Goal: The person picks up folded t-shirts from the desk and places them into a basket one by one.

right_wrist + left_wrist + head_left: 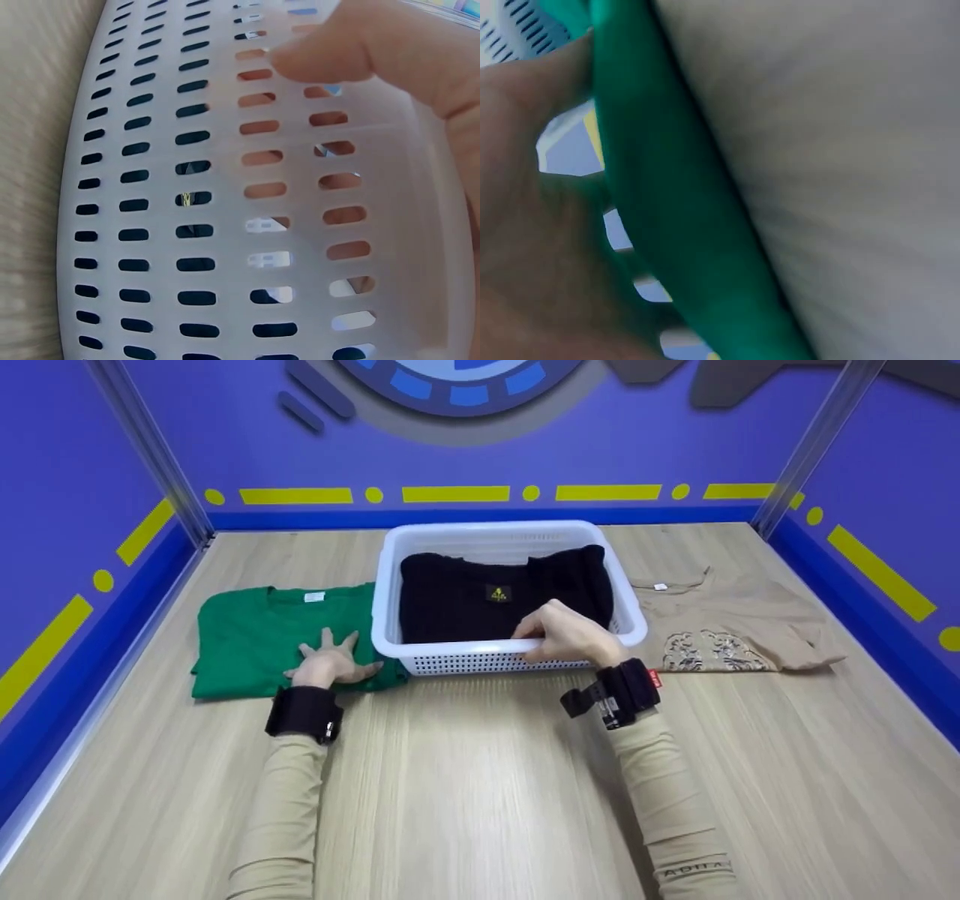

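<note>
A white perforated plastic basket (465, 661) stands in the middle of the table with a folded black shirt (450, 600) inside. My right hand (566, 631) grips the basket's near rim, right of centre. In the right wrist view the thumb (322, 56) presses the outer wall, and the fingers show through the slots from inside. My left hand (328, 664) lies with fingers spread on a folded green shirt (247, 637), left of the basket. The green cloth (660, 180) fills the middle of the left wrist view, where the hand is blurred.
Right of the basket lies a folded beige shirt (765, 615) with a dark ornate print, close against it. Blue panels (480, 465) with yellow marks wall in the back and sides of the wooden table (465, 795).
</note>
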Demonstrator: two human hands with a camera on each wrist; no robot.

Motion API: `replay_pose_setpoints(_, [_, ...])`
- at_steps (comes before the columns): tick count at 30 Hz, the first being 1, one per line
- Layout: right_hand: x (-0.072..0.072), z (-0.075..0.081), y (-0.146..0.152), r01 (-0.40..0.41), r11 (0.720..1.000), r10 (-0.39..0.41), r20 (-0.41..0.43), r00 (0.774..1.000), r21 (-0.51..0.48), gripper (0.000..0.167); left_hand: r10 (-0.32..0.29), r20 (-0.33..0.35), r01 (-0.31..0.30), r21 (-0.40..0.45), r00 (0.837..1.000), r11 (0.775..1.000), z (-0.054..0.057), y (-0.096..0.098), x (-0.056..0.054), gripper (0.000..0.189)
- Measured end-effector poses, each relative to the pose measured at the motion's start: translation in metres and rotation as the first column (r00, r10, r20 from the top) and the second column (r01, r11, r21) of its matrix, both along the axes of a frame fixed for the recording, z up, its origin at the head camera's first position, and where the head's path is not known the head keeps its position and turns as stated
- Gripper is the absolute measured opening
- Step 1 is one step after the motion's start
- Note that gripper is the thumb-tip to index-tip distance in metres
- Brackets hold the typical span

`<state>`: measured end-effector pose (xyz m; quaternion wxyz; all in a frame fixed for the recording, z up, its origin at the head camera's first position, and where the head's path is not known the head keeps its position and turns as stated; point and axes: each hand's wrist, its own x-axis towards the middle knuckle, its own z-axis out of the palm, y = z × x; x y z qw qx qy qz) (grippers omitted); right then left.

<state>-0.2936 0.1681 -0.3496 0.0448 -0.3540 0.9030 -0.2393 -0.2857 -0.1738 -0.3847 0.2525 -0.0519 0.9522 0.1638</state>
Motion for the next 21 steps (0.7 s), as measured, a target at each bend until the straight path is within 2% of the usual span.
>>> replay_pose_setpoints(13, [0.0,0.001,0.001,-0.002,1.0,0.002,-0.019,1.0,-0.01,0.02,-0.018,0.024,0.02,-0.081,1.0,0.996,0.005,0.007,0.024,0.088])
replay_pose_setpoints(21, [0.0,0.0,0.001,-0.026,1.0,0.026,-0.032,0.999,-0.013,0.019,-0.027,0.068,0.036,-0.126,0.997,0.991,0.006,0.016,0.041,0.091])
